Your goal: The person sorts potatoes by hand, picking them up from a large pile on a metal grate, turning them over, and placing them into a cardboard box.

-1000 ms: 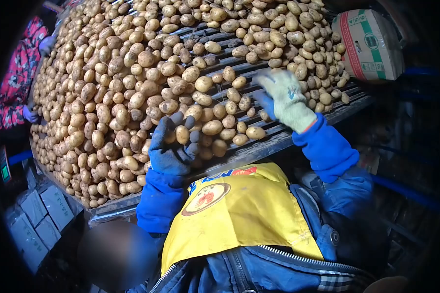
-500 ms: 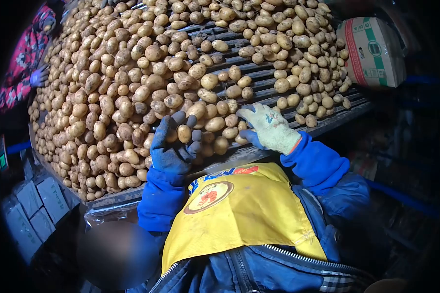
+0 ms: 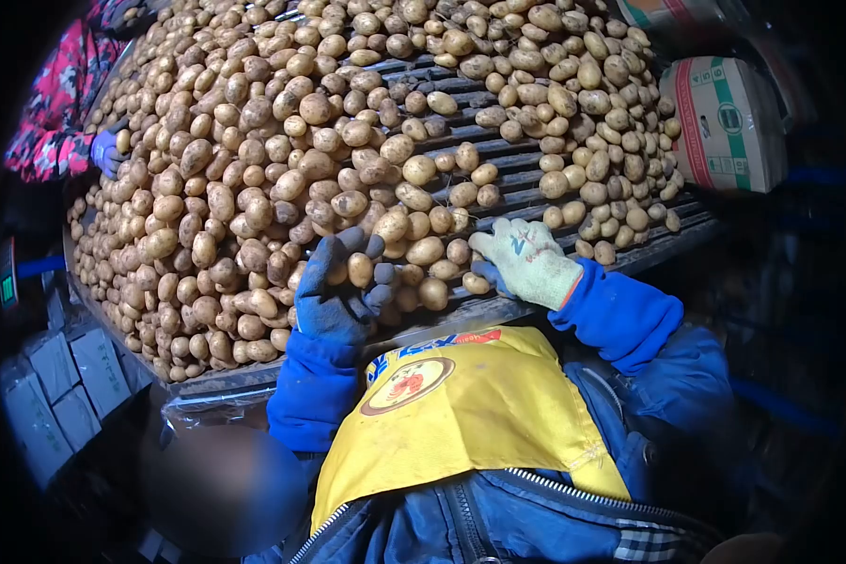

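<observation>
Potatoes lie heaped over a slatted sorting table [image 3: 520, 177]. My left hand [image 3: 340, 287], in a dark blue glove, is at the table's near edge with its fingers curled up around a small potato [image 3: 359, 270]. To its right is my right hand [image 3: 526, 258], in a pale green glove with blue fingertips, its back facing up. The fingers of that hand bend down beside a small potato [image 3: 476, 283] near the edge; whether they grip anything is hidden.
A co-worker's gloved hand [image 3: 109, 150] and patterned sleeve are at the far left of the heap. An open-weave-free carton [image 3: 724, 122] stands at the right edge. White boxes [image 3: 70, 381] are stacked at lower left.
The whole view has shifted slightly. My right hand's fingers have drawn in closer together. At the far left the co-worker's hand has moved over the potatoes.
</observation>
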Tool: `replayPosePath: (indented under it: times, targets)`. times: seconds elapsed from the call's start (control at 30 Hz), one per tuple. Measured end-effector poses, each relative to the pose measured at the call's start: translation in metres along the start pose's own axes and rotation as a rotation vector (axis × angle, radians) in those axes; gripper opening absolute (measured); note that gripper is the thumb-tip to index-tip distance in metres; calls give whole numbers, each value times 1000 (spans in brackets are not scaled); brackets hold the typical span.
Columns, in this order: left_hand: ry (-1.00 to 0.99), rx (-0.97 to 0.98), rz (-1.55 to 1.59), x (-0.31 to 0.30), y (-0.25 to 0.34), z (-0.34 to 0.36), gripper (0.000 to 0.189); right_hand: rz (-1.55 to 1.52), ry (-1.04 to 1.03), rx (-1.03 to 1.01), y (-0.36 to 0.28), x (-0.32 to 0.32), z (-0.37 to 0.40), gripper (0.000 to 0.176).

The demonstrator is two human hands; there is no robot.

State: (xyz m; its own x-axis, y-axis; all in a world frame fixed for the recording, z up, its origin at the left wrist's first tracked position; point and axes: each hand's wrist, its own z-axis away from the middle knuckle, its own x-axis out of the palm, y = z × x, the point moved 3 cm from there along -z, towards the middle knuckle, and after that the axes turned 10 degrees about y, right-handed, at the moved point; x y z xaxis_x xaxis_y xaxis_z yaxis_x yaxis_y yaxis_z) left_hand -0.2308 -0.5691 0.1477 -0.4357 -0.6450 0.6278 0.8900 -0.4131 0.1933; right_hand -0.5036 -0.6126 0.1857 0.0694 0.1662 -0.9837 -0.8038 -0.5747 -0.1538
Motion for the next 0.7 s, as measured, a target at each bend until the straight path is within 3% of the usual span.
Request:
replayPosePath:
  times: [0.23, 0.3, 0.33, 0.4, 0.5, 0.6, 0.7]
  targets:
    - [41, -25, -29, 3, -2, -4, 48, -60, 36, 41, -6, 18, -11, 27]
    - [-58, -97, -17, 2, -3, -4, 48, -80, -83, 46, 4, 11, -15, 29]
    - [-154, -158, 28, -5, 0, -10, 48, -111, -25, 19, 13, 16, -12, 29]
    - [-150, -147, 26, -14, 3, -13, 49, -143, 29, -13, 21, 16, -11, 29]
    - [-167, -146, 25, -11, 4, -14, 51, -150, -92, 86, 27, 3, -13, 32]
    - [-185, -146, -3, 12, -2, -12, 55, -278, 164, 183, 37, -12, -21, 41]
    - [-274, -134, -62, 39, -12, -12, 59, -549, 162, 312, 5, -56, -48, 45]
